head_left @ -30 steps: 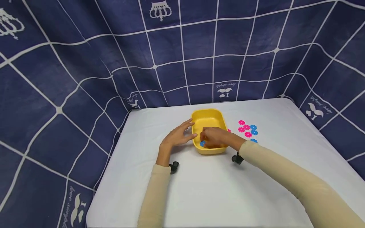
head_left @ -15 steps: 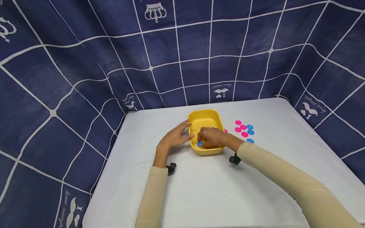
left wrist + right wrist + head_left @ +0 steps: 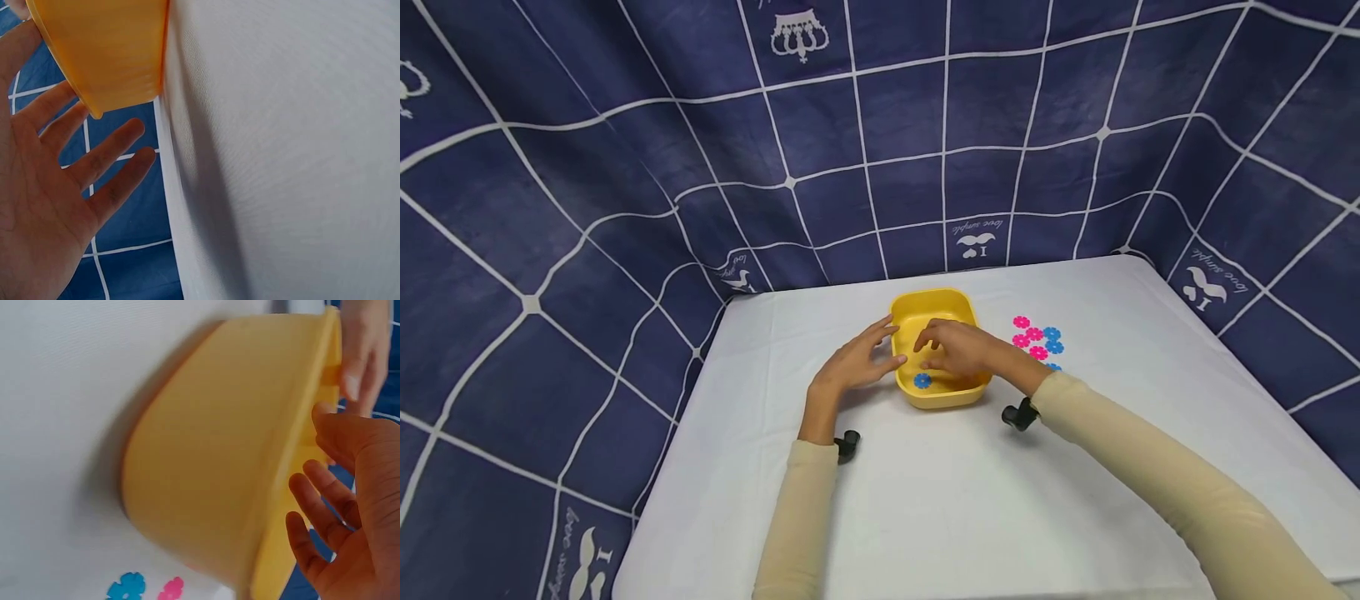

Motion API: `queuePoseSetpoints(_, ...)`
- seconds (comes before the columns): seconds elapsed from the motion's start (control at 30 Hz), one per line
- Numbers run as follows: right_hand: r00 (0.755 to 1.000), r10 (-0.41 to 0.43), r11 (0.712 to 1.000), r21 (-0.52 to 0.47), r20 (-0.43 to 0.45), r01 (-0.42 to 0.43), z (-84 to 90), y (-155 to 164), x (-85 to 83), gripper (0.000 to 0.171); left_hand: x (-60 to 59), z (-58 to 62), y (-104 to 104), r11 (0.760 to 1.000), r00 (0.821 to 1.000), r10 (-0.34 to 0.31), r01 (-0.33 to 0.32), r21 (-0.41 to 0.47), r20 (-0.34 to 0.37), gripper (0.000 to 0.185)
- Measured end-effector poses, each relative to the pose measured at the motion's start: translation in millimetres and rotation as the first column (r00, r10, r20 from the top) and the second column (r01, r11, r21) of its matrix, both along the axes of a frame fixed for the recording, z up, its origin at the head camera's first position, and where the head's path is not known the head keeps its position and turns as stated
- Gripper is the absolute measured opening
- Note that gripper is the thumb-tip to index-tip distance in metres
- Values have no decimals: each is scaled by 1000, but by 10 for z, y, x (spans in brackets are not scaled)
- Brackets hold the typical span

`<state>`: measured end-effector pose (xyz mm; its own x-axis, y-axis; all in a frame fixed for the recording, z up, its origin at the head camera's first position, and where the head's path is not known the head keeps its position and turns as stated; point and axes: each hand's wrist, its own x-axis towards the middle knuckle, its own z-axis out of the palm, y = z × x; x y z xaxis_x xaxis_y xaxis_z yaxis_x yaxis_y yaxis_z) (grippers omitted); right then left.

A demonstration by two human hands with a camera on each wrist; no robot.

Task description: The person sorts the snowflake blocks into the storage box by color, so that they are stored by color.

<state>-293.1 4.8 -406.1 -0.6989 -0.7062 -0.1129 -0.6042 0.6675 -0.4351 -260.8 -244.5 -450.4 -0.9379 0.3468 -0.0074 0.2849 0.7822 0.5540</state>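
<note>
A yellow plastic box [image 3: 934,305] stands on the white-covered table, its side wall [image 3: 206,450] filling much of the right wrist view. On its floor near the front left corner lies a blue flower-shaped disc [image 3: 922,381]. My left hand [image 3: 853,362] is at the box's left rim, fingers extended and thumb over the edge; firm contact cannot be told. In the left wrist view its palm [image 3: 44,194] faces the box. My right hand [image 3: 958,346] hovers within the box opening, fingers loosely bent and apart, with nothing seen between them.
Right of the box lie several pink discs [image 3: 1034,334] and several blue discs [image 3: 1055,347] of the same flower shape. A dark blue curtain [image 3: 902,192] with white lines surrounds the table [image 3: 910,517] at the back and sides. Each wrist wears a small black camera [image 3: 1019,414].
My right hand has lifted a little from the box floor and its fingers have spread, uncovering the blue disc. My left hand stays at the rim. The head view has shifted slightly.
</note>
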Motion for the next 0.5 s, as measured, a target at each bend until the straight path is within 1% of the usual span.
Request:
queuePoseSetpoints(0.23, 999, -24, 996, -89, -35, 21, 169, 30, 38, 39, -4, -5, 2, 1000, 1000, 2, -2, -10, -4, 80)
queuePoseSetpoints(0.5, 997, -29, 992, -127, -69, 20, 280, 35, 52, 41, 3, -6, 3, 1000, 1000, 2, -2, -1, 2, 77)
